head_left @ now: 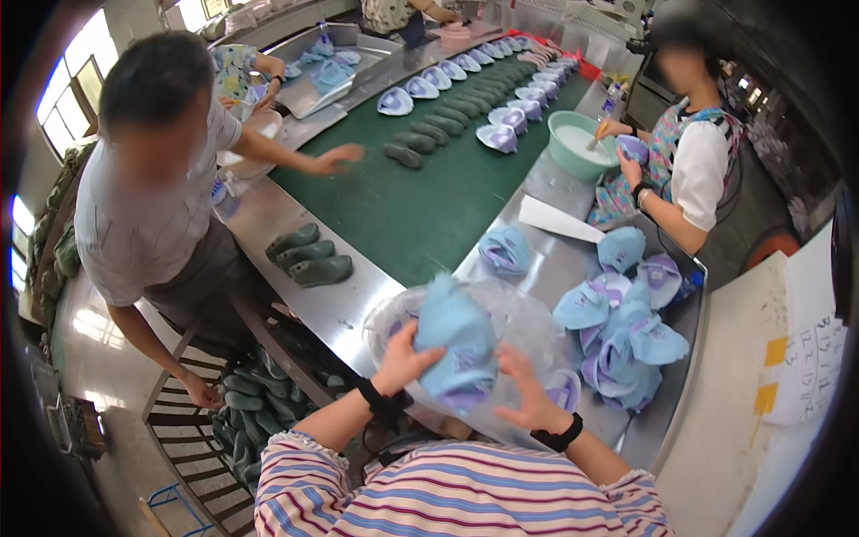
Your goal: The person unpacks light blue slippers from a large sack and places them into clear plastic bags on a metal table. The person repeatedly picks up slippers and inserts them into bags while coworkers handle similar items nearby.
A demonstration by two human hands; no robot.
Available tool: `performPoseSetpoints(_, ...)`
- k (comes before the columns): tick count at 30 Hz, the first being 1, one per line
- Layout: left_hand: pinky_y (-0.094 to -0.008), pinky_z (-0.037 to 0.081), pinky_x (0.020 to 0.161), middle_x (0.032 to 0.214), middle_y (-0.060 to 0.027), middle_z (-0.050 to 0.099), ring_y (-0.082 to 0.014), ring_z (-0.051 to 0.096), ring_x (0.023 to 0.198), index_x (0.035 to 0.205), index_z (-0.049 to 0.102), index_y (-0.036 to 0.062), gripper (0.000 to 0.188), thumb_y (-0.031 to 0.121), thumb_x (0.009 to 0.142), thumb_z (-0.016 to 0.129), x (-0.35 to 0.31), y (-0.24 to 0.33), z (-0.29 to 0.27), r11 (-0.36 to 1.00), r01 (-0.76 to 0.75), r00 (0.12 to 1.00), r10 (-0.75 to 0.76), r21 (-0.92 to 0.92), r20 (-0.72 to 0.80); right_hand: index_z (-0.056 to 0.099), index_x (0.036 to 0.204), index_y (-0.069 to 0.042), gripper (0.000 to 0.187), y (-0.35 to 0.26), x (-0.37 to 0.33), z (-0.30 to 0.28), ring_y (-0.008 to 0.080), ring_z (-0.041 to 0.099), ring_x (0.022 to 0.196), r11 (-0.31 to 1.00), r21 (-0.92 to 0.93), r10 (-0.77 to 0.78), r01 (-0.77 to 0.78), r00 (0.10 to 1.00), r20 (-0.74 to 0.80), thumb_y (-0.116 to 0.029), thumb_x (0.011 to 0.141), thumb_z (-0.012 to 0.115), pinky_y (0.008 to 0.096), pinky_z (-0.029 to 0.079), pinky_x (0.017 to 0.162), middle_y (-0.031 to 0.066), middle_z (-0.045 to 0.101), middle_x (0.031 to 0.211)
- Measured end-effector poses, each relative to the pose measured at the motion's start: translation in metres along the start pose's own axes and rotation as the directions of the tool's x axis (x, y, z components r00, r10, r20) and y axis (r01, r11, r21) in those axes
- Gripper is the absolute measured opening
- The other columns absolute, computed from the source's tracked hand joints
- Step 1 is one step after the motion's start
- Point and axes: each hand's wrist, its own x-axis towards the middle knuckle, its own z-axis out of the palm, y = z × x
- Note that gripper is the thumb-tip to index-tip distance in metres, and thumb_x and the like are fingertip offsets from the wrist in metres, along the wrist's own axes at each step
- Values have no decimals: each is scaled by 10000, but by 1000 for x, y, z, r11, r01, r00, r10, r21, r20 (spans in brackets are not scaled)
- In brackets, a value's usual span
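Observation:
A light blue shoe upper [458,336] with purple lining is gripped by my left hand [405,360], fingers on its left side. It hangs above a clear plastic bag [523,309] at the table's near end. My right hand [530,394] is just right of the upper, fingers apart and holding nothing that I can see. Another purple-lined upper [562,394] lies beside that hand. A heap of blue and purple uppers [617,331] fills the metal surface on the right, and a single upper [506,251] lies beyond the bag.
Rows of dark shoe lasts [428,132] and uppers [420,87] stand on the green belt [385,206]. Three lasts [309,255] sit left. One person [152,206] reaches over the belt; another [693,170] brushes an upper by a green basin [577,157]. A slatted crate holds lasts [255,412].

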Motion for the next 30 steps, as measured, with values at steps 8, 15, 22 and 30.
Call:
performPoseSetpoints(8,-290,424,536,707,-47,600,-131,549,591,795,624,-35,252,214,814,662,156,-11,-106,954,189,935,-247,-234,-254,477,1312,-56,591,100,-52,28,362,510,1169,914,-384,381,-128,592,710,-371,834,624,400,412,985,209,530,1281)
performPoseSetpoints(15,-380,505,619,759,-180,670,-262,663,711,792,637,-74,391,310,753,698,268,-47,-258,983,65,674,82,169,-735,470,1309,-51,550,98,-51,8,350,525,1137,789,-538,580,-297,649,493,-351,866,600,400,438,941,197,553,1244)
performPoseSetpoints(22,-340,485,805,1043,-177,627,-234,614,949,1124,555,-19,357,177,834,626,273,48,-196,866,-84,855,316,493,-412,488,1296,-52,549,88,-45,-7,362,531,1131,809,-485,558,-331,691,459,-344,852,625,404,435,946,213,554,1235)
performPoseSetpoints(30,-375,429,943,1118,-162,614,-311,566,1061,1166,585,62,486,410,832,638,96,-11,9,806,-397,455,-242,438,857,447,1298,4,654,130,-8,2,378,474,1194,884,-448,335,-134,850,407,-302,772,685,408,400,1008,249,447,1323)
